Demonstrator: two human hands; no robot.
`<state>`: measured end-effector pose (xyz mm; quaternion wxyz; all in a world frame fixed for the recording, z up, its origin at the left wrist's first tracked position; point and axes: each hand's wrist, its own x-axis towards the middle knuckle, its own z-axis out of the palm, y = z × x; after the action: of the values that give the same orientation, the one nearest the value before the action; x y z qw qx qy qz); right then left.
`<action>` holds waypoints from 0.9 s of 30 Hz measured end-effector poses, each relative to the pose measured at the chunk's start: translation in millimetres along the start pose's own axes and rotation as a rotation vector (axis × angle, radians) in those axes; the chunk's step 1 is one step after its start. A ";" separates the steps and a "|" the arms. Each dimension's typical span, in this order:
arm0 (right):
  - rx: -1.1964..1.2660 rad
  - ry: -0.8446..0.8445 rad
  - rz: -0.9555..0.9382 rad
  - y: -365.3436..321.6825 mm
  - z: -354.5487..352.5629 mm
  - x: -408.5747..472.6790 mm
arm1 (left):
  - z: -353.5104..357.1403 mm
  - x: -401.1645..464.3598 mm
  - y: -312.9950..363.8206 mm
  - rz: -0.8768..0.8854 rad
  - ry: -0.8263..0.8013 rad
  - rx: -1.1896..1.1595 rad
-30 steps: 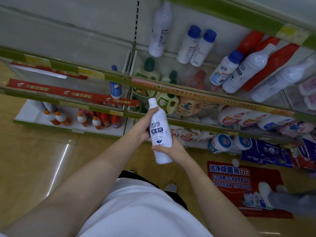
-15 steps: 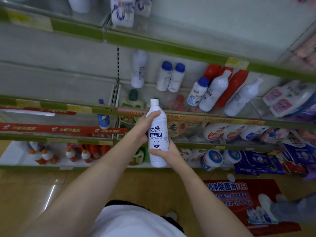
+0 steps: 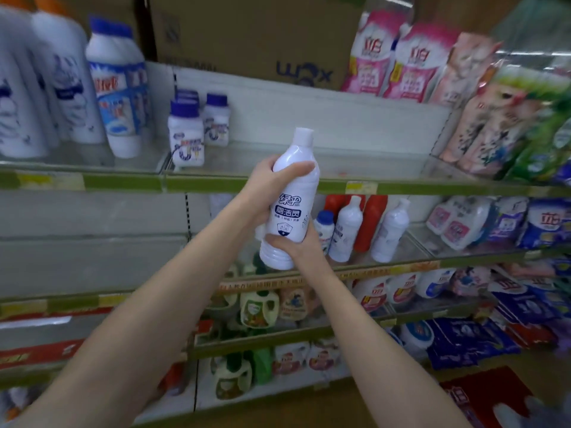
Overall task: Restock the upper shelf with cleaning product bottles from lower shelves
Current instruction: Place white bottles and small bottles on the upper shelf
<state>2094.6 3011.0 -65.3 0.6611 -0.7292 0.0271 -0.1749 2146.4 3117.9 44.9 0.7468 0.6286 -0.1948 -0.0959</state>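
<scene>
I hold a white cleaner bottle (image 3: 292,193) with a blue label upright in front of the upper shelf (image 3: 278,183). My left hand (image 3: 268,188) grips its shoulder, thumb across the front. My right hand (image 3: 296,245) grips its lower part from the right, thumb across the base. The bottle's white cap reaches above the upper shelf's green front edge. Behind the bottle, that shelf's glass surface is bare between the small blue-capped bottles (image 3: 185,134) and the pink pouches (image 3: 472,109).
Large white bottles (image 3: 102,88) stand at the upper shelf's left end. A cardboard box (image 3: 256,38) sits above. White and red bottles (image 3: 364,227) stand on the shelf below. Lower shelves hold jugs (image 3: 256,307) and blue packs (image 3: 463,341).
The view has tilted up from the floor and low shelves to the upper shelf. Both hands have lifted the bottle to that shelf's front edge, keeping the same grip.
</scene>
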 end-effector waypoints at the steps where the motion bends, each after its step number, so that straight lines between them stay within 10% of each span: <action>1: -0.003 0.005 -0.016 -10.6 1.1 8.1 | 1.0 3.3 12.7 0.028 -0.005 0.011; 12: 0.056 -0.027 -0.038 -101.1 3.4 80.5 | -5.3 48.4 86.0 0.392 0.084 0.258; 27: -0.009 0.046 0.000 -83.0 25.6 182.8 | -39.7 163.5 72.4 0.295 0.224 0.432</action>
<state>2257.5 2996.3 54.0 0.6569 -0.7280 0.0433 -0.1914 2303.4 3104.1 138.1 0.6185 0.7446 -0.2162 0.1277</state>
